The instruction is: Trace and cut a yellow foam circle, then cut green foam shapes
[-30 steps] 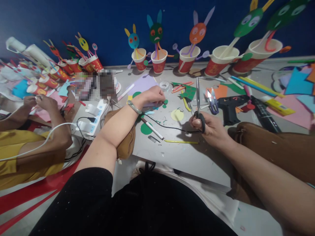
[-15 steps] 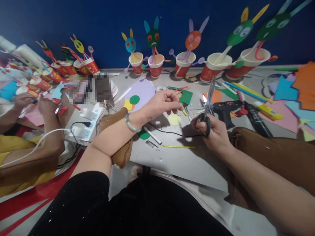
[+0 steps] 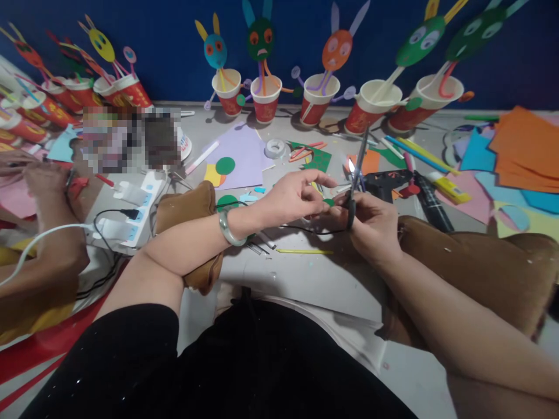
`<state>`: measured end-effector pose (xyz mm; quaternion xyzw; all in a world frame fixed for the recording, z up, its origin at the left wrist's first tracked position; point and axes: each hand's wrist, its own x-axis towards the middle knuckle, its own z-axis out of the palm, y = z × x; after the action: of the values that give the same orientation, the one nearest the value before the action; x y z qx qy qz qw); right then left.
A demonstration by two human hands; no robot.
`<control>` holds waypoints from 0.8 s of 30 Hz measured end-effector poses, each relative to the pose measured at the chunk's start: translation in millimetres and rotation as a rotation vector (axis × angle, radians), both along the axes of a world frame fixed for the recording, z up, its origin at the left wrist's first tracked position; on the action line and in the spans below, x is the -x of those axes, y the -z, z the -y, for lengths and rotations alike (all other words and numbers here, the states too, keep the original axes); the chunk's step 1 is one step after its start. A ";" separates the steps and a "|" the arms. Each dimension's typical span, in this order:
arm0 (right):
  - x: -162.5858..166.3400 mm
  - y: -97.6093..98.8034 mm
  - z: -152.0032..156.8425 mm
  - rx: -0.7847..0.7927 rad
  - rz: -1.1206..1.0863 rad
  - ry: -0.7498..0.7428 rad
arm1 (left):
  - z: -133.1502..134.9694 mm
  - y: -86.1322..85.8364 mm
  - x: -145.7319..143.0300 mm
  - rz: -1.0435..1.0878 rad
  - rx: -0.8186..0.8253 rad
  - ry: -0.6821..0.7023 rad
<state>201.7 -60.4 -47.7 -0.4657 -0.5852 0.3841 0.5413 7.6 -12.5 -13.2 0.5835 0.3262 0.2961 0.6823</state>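
My left hand (image 3: 293, 201), with a bangle on its wrist, pinches a small green paper piece (image 3: 329, 202) between thumb and fingertips. Close by on the right, my right hand (image 3: 376, 228) is closed around the black handles of a pair of scissors (image 3: 361, 160), whose blades point up and away from me. The tips of both hands nearly meet at the green piece; whether the right fingertips also hold it I cannot tell. Below them on the table lies a thin yellow stick (image 3: 304, 251). A black glue gun (image 3: 384, 185) rests just beyond my right hand.
Paper cups with puppet figures, such as an orange-faced one (image 3: 337, 50), line the blue wall. A roll of tape (image 3: 275, 148), purple paper (image 3: 244, 152) and orange sheets (image 3: 526, 148) lie around. Brown cushions (image 3: 476, 256) edge the table. At left are a power strip (image 3: 146, 201) and another person's arm (image 3: 56, 203).
My left hand has come closer to my right hand, and a small green paper piece now shows between them. The scissors remain in my right hand. The view has shifted slightly.
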 end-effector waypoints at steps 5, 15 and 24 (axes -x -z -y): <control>-0.5 7.1 -2.4 0.039 -0.044 -0.008 | 0.7 4.6 -3.0 -0.029 -0.006 -0.004; -4.7 18.5 -5.5 0.122 -0.164 0.028 | 4.5 -1.5 -3.2 0.022 0.181 -0.046; -1.1 11.5 0.2 0.077 -0.115 -0.004 | 7.5 -1.3 -6.9 0.096 0.180 -0.113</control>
<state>202.8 -60.6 -59.2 -0.4619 -0.5389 0.4337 0.5551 14.4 -20.0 -11.9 0.4856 0.3506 0.3312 0.7291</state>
